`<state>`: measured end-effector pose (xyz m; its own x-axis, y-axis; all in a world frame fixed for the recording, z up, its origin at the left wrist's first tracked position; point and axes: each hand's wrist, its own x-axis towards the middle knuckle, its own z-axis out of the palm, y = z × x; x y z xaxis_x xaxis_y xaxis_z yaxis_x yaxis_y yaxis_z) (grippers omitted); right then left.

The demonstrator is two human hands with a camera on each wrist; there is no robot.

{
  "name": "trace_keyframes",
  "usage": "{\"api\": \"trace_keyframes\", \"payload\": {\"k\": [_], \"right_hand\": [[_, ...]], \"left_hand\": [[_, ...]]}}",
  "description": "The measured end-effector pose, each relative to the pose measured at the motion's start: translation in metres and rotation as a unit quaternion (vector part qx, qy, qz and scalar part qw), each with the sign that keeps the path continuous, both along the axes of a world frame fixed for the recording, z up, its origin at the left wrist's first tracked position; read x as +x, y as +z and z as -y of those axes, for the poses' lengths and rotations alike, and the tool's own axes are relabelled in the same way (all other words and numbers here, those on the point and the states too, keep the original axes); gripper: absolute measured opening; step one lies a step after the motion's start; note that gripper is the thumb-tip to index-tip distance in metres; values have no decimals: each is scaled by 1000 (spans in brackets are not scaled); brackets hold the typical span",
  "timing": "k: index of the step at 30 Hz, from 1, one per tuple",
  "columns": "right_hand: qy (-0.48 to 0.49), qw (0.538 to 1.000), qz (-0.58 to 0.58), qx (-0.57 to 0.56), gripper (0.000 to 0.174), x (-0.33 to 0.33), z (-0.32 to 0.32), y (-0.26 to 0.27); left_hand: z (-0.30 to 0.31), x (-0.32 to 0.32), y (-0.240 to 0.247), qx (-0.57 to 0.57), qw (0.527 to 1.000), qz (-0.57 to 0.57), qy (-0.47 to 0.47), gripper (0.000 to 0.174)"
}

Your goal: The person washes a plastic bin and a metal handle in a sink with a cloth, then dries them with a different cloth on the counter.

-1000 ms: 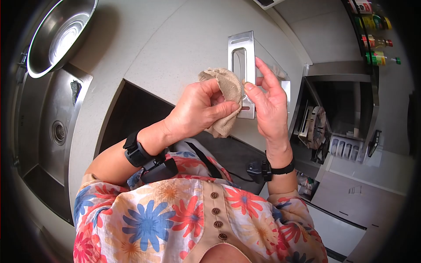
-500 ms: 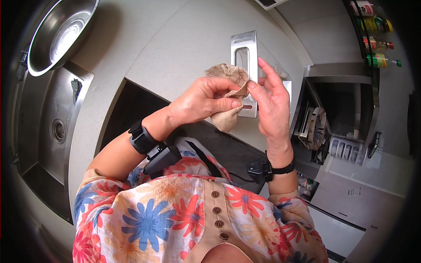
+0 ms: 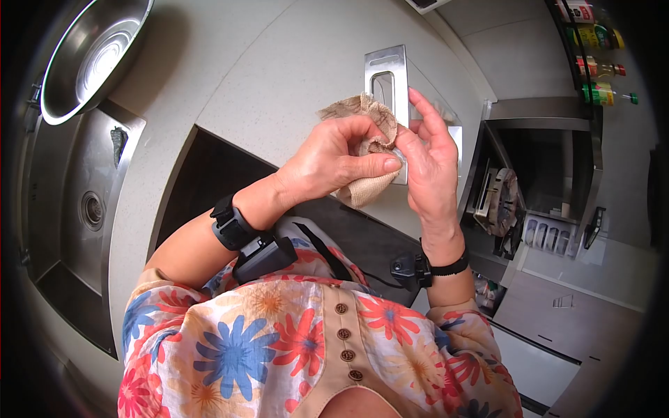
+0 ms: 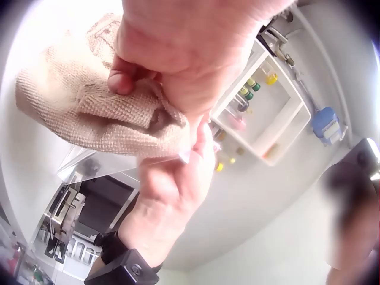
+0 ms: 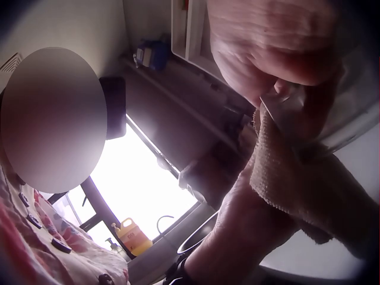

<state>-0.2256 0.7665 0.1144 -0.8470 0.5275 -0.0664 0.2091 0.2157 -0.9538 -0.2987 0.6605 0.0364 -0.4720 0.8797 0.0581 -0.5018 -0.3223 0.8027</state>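
My left hand [image 3: 322, 159] pinches a crumpled beige cloth [image 3: 366, 191] between thumb and fingers. It bears against the lower part of a shiny metal plate [image 3: 401, 90] with a long rounded slot. My right hand [image 3: 428, 159] grips the plate's right edge, thumb in front and fingers behind. A clear sheet-like part shows behind the plate. In the left wrist view the woven cloth [image 4: 113, 119] hangs below the left hand, with the right hand [image 4: 178, 184] close beyond it. Seen from the right wrist, the cloth [image 5: 279, 178] folds over an edge of the piece.
The pale countertop [image 3: 230, 76] lies beneath the hands. A large steel bowl [image 3: 66, 90] stands tilted at the upper left, above a steel sink [image 3: 77, 181] holding a dark green item [image 3: 119, 145]. Several bottles [image 3: 599, 66] line a rack at the upper right.
My left hand and the cloth have shifted right along the plate, closer to the right thumb, and the cloth has bunched up. The right hand stays nearly still with the plate.
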Motion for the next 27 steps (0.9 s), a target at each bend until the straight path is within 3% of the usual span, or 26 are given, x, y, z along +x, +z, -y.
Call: {"api": "trace_keyframes", "payload": {"k": [2, 6, 11, 13, 16, 19, 20, 21, 23, 25, 27], "right_hand": [[-1, 1000, -12, -13, 45, 0, 0, 1], [-11, 1000, 3, -4, 45, 2, -6, 3], [-14, 1000, 2, -5, 46, 0, -3, 3], [-5, 1000, 1, -2, 46, 2, -2, 1], [3, 1000, 7, -3, 46, 5, 0, -1], [4, 999, 20, -24, 47, 7, 8, 2], [7, 999, 27, -40, 48, 8, 9, 3], [6, 999, 27, -39, 48, 10, 9, 2], [19, 999, 28, -22, 49, 12, 9, 0], [20, 999, 28, -34, 49, 11, 9, 0], [18, 999, 27, -42, 48, 11, 9, 0]], "left_hand": [[3, -1, -2, 36, 998, 46, -24, 26], [8, 0, -9, 5, 1000, -2, -29, 31], [11, 14, -7, 62, 998, 10, -12, 41], [8, 13, -8, 66, 997, 45, 3, 40], [5, 1, -13, 49, 994, 90, -48, 34], [2, -5, -20, 8, 994, 58, 87, 27], [-1, -12, -20, 3, 990, -7, 139, 25], [-2, -15, -18, 3, 990, -7, 138, 25], [-1, -21, -9, -17, 958, -168, 232, 26], [2, -23, 4, -18, 958, -157, 240, 27], [6, -27, 8, -27, 982, -106, 152, 26]]}}
